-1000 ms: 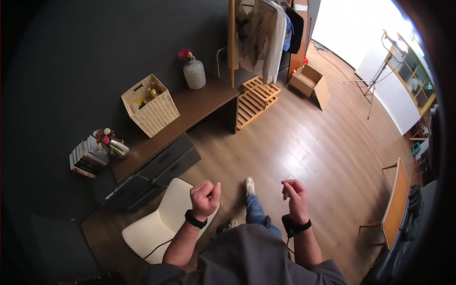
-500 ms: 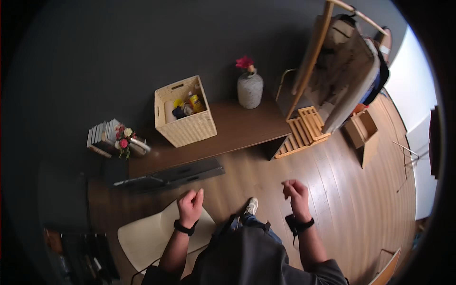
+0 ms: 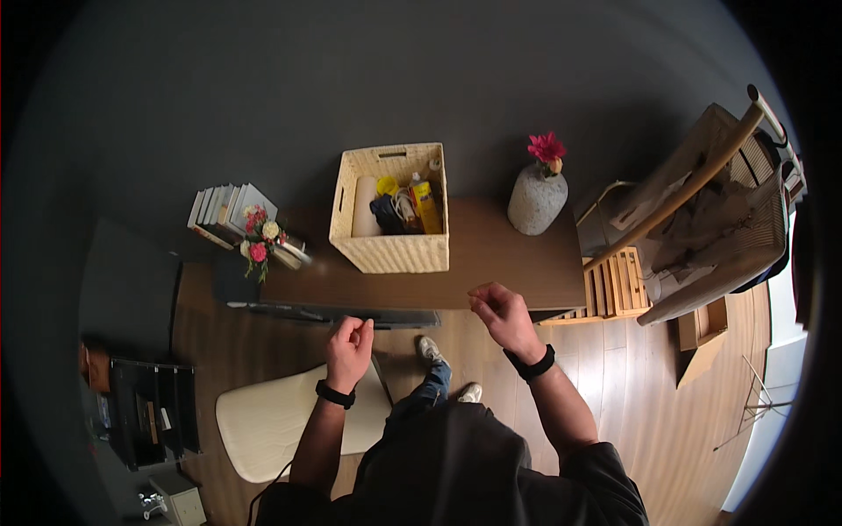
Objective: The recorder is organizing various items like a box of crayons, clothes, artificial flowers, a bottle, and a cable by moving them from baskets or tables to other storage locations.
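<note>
My left hand (image 3: 350,352) is closed in a loose fist in front of the cabinet, over the cream chair, with nothing visible in it. Nearer the cabinet edge, my right hand (image 3: 503,320) has its fingers curled together, also holding nothing that I can see. Both hands are in the air. Beyond them a cream woven basket (image 3: 392,257) stands on the dark brown cabinet (image 3: 478,263). In the basket lie a yellow bottle (image 3: 424,206), a pale roll (image 3: 366,209), a dark bundle (image 3: 383,215) and a yellow item (image 3: 387,185).
A grey vase (image 3: 538,202) with a red flower stands right of the basket. Books (image 3: 230,210) and a flower bunch (image 3: 259,241) sit at the cabinet's left. The cream chair (image 3: 263,421) is at my left. A clothes rack (image 3: 693,188) and a cardboard box (image 3: 704,333) are at the right.
I have stepped closer to the cabinet, and the view has turned left, so the basket and vase appear further right. My right hand has moved forward and inward, toward the cabinet edge.
</note>
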`<action>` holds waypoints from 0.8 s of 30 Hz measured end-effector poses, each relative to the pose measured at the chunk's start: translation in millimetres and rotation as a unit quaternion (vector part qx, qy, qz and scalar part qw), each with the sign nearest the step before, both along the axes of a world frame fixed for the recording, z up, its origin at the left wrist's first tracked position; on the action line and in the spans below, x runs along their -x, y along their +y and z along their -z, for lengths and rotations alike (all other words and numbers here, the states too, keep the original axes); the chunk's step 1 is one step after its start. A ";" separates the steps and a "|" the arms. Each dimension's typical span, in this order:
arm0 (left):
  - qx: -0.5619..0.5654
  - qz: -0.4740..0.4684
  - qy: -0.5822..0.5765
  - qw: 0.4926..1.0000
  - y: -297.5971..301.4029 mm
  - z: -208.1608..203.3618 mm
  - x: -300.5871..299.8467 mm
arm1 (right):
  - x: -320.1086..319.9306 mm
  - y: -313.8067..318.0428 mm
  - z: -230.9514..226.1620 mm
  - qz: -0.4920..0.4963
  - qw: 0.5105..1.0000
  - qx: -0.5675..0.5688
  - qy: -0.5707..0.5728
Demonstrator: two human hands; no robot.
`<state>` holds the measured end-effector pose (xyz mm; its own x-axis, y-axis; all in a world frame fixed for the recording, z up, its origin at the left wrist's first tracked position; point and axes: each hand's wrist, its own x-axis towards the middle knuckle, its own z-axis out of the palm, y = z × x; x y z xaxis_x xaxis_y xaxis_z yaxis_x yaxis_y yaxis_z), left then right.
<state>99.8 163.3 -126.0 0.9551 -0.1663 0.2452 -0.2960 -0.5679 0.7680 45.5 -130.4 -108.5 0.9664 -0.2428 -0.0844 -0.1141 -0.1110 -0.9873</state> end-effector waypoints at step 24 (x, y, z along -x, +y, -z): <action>-0.327 0.004 0.011 0.945 -30.6 46.7 -178.0 | -272.4 8.1 94.7 -0.060 0.842 0.517 -0.142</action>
<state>277.7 132.7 -172.7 0.9569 -0.2821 0.0687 -0.2902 -0.9211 0.2596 318.0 -122.3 -203.2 0.9345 0.0568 0.3514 0.1843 -0.9217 -0.3413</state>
